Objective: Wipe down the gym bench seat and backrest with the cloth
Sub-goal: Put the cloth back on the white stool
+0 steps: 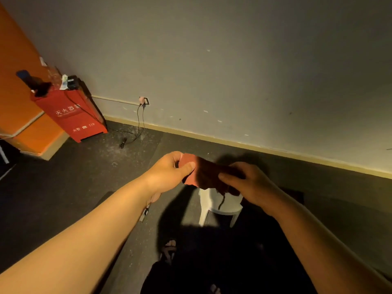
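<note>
A red cloth is stretched between both hands at mid-frame, above the floor. My left hand pinches its left edge between thumb and fingers. My right hand grips its right end, which lies in shadow, and a loose thread hangs down from it. No gym bench shows in this view.
A white plastic stool stands on the dark floor just below the hands. A red fire-extinguisher box stands against the wall at far left beside an orange column. A cable runs from a wall socket to the floor. A sandalled foot shows below.
</note>
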A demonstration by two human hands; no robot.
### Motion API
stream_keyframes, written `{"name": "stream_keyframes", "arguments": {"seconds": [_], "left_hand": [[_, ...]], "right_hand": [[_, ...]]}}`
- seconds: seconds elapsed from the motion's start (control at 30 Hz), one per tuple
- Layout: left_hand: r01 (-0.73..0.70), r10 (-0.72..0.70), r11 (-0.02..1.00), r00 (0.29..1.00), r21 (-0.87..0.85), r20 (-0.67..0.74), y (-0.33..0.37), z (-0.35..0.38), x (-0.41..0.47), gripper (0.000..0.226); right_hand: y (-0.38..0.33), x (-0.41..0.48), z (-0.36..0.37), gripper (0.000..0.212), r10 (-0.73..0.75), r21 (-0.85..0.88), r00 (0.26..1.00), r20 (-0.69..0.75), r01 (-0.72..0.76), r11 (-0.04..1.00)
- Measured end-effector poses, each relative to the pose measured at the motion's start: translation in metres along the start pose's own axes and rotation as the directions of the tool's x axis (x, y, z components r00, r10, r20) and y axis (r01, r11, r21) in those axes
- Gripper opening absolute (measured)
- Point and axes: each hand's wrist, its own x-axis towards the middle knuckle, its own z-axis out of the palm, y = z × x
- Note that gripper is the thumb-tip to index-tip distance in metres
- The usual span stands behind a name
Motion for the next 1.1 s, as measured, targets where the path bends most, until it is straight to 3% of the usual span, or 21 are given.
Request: {"name": "stream_keyframes", "arguments": {"seconds": [0.07,0.17,0.3,0.43,0.53,0.63,0.73,0.93,1.1], "left_hand": [[0.025,-0.023,0.999,0.999,-0.034,0.048,-0.002,0.008,0.023,0.009],[0.058,-0.061,0.998,0.995,0.037,0.084,-0.015,0.020,0.057,0.010],[0.119,-0.124,0.992,0.977,0.041,0.174,-0.049,0.041,0.102,0.020],[0.283,-0.261,0.957,0.935,-0.065,0.241,-0.085,0.070,0.142,0.025],[0.348,-0.312,0.931,0.917,-0.110,0.250,-0.113,0.101,0.164,0.027],[0.400,-0.368,0.905,0.906,-0.143,0.209,-0.138,0.133,0.187,0.027],[0.402,-0.381,0.901,0.913,-0.162,0.147,-0.166,0.163,0.212,0.025],[0.422,-0.424,0.876,0.905,-0.232,0.040,-0.242,0.225,0.292,0.023],[0.418,-0.416,0.898,0.908,-0.139,0.043,-0.316,0.273,0.348,0.026]], "right_hand": [[0.017,0.013,0.001,0.022,0.105,0.204,0.994,-0.014,-0.100,0.974],[0.041,0.035,0.012,0.028,0.262,0.350,0.964,-0.057,-0.226,0.909],[0.074,0.064,0.030,0.035,0.497,0.651,0.868,-0.010,-0.372,0.662],[0.127,0.090,0.045,0.033,0.636,0.731,0.766,-0.095,-0.380,0.567],[0.169,0.105,0.049,0.026,0.654,0.704,0.750,-0.100,-0.412,0.579],[0.207,0.126,0.044,0.026,0.681,0.623,0.706,-0.194,-0.447,0.642],[0.250,0.156,0.039,0.027,0.642,0.497,0.731,-0.231,-0.479,0.724],[0.344,0.235,0.038,0.025,0.622,0.446,0.756,-0.204,-0.494,0.746],[0.428,0.282,0.062,0.036,0.612,0.332,0.732,-0.300,-0.521,0.786]]}}
